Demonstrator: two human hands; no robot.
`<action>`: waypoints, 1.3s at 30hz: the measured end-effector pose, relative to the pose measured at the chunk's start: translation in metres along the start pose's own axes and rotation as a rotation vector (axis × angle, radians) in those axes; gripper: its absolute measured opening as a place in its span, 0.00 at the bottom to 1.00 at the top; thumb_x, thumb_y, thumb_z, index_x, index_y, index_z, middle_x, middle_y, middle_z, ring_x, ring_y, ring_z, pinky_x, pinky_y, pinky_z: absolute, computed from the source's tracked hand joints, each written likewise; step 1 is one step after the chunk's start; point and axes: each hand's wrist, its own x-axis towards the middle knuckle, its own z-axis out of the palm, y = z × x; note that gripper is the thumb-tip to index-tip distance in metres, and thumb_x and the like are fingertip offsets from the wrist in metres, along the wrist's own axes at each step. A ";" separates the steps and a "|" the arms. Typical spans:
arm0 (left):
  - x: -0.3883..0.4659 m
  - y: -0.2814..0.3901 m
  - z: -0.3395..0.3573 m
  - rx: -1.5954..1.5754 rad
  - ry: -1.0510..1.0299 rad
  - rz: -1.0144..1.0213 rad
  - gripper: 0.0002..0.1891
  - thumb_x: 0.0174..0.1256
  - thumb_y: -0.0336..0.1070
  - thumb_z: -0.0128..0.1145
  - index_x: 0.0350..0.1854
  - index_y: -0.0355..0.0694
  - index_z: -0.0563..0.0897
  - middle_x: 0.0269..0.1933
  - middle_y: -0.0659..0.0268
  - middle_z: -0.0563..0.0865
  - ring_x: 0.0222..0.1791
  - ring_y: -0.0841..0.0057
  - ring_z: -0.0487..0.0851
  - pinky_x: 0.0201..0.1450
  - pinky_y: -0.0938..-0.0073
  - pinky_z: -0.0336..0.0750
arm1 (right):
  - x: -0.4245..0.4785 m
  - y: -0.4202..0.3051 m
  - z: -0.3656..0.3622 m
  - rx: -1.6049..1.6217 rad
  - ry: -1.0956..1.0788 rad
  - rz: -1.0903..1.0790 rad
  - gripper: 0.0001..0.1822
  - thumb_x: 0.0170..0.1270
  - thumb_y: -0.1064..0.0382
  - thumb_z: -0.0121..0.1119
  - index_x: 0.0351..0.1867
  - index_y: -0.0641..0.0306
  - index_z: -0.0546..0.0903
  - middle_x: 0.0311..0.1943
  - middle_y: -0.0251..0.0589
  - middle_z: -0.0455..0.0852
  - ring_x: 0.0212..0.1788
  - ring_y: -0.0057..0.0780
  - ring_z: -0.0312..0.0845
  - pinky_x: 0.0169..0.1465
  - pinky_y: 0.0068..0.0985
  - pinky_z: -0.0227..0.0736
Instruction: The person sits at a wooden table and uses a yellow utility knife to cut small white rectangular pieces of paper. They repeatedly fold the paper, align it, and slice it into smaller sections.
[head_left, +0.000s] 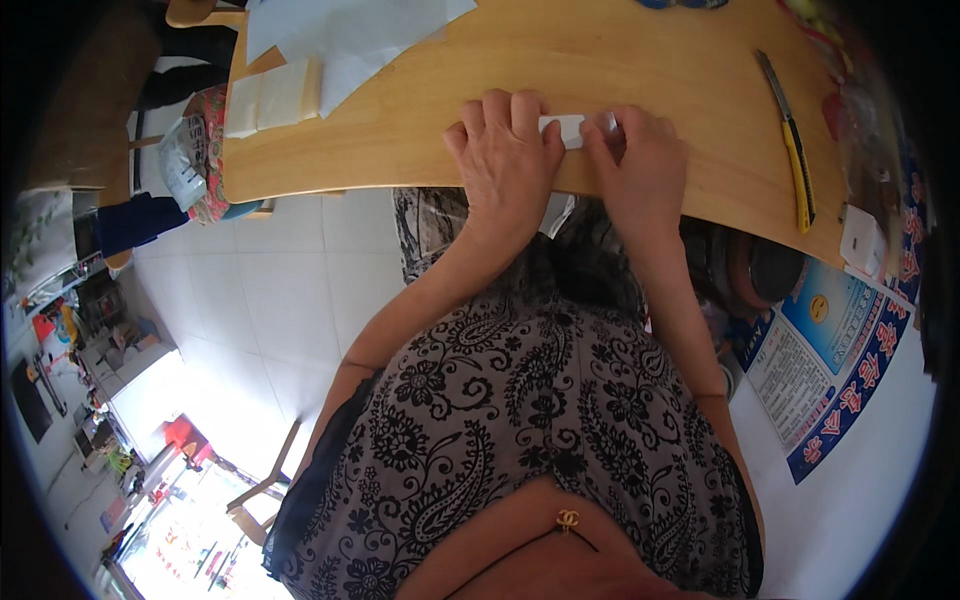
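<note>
Both hands rest near the front edge of a wooden table (390, 142), on either side of a small flat white piece (566, 130). My left hand (506, 154) lies palm down, its curled fingertips on the tabletop and its thumb at the left end of the piece. With thumb and fingers, my right hand (641, 161) pinches the right end, where something shiny and clear shows. Whether the left thumb grips the piece or only touches it, I cannot tell. The undersides of both hands are hidden.
A yellow utility knife (799, 172) lies at the right with its blade out. At the left are stacks of pale rectangular pieces (281, 97) beside large white sheets (337, 45). A small white box (862, 240) sits at the right corner, near clear plastic packaging (870, 142).
</note>
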 end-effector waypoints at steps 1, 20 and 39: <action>0.000 0.000 0.000 -0.002 -0.003 0.012 0.16 0.64 0.36 0.70 0.51 0.48 0.80 0.47 0.65 0.82 0.51 0.61 0.77 0.55 0.56 0.65 | 0.000 -0.003 -0.002 -0.031 -0.001 -0.009 0.14 0.62 0.54 0.74 0.36 0.59 0.82 0.33 0.36 0.87 0.40 0.42 0.81 0.47 0.41 0.69; 0.011 0.001 -0.019 -0.231 -0.125 0.244 0.14 0.59 0.37 0.71 0.49 0.48 0.88 0.52 0.67 0.81 0.57 0.61 0.76 0.60 0.58 0.63 | -0.002 0.007 -0.015 0.118 -0.050 0.023 0.21 0.60 0.57 0.73 0.52 0.61 0.85 0.46 0.39 0.89 0.54 0.43 0.79 0.61 0.41 0.66; 0.023 -0.011 -0.033 -0.377 -0.358 -0.003 0.18 0.58 0.37 0.67 0.52 0.45 0.85 0.52 0.69 0.85 0.59 0.66 0.77 0.70 0.61 0.59 | -0.007 0.001 -0.008 0.195 0.015 -0.022 0.21 0.61 0.59 0.73 0.53 0.63 0.84 0.46 0.44 0.88 0.51 0.45 0.79 0.58 0.40 0.69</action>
